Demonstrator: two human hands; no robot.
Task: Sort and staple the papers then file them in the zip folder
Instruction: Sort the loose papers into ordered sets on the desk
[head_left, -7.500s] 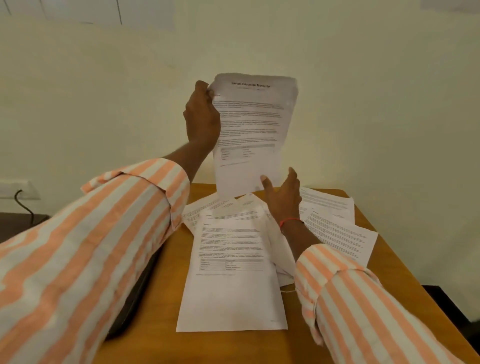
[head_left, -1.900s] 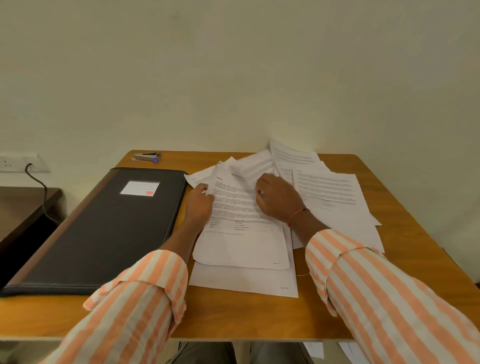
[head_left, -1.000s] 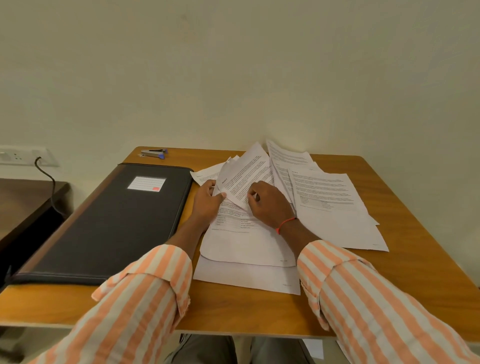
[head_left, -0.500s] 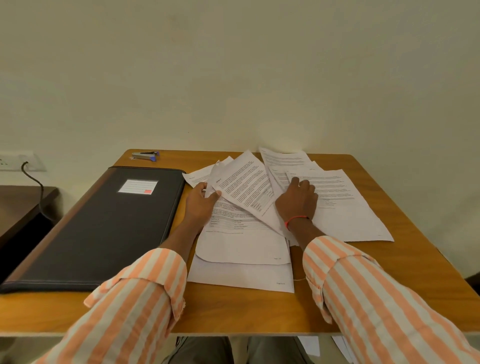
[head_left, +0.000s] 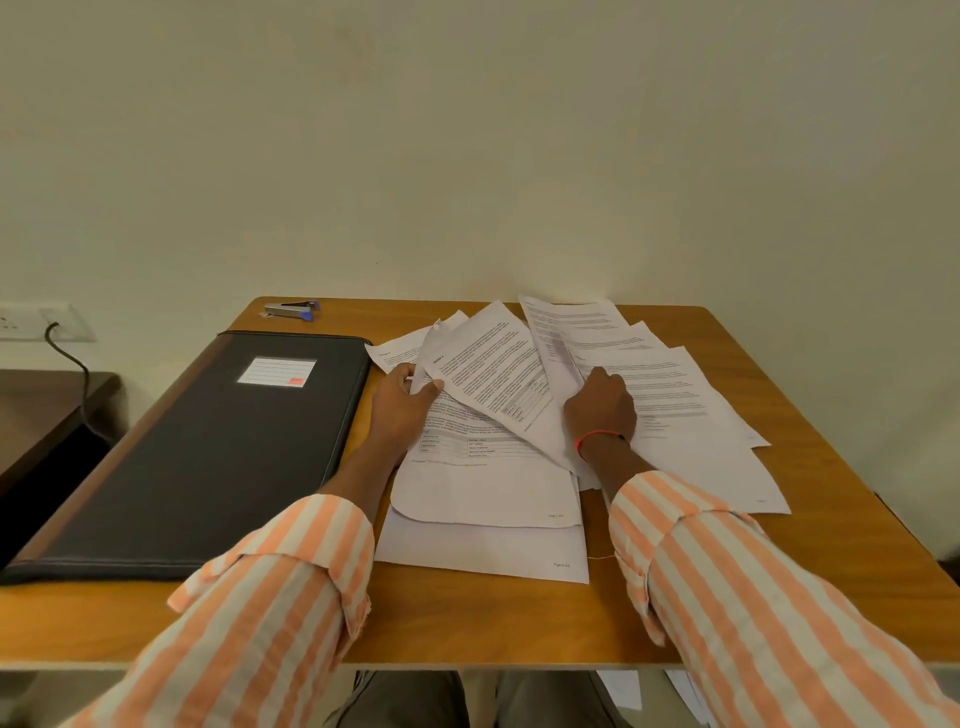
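Several printed white sheets lie fanned over the wooden table (head_left: 779, 597). My left hand (head_left: 402, 408) pinches the left corner of a tilted sheet (head_left: 498, 374), thumb on top. That sheet overlaps a near stack of sheets (head_left: 483, 499). My right hand (head_left: 602, 408) rests palm down on the right-hand sheets (head_left: 691, 415), fingertips at the edge of one page. A black zip folder (head_left: 208, 457) with a white label lies closed on the table's left side. A small silver and blue stapler (head_left: 291, 309) sits at the far left corner.
A wall stands directly behind the table. A wall socket with a black cable (head_left: 67, 353) is at the left, above a dark side table (head_left: 47, 410). More sheets lie on the floor (head_left: 623, 688) under the table's near edge.
My right hand has moved from the middle pile to the right-hand sheets and its fingers have bent a little. The tilted sheet has swung out; my left hand keeps its corner.
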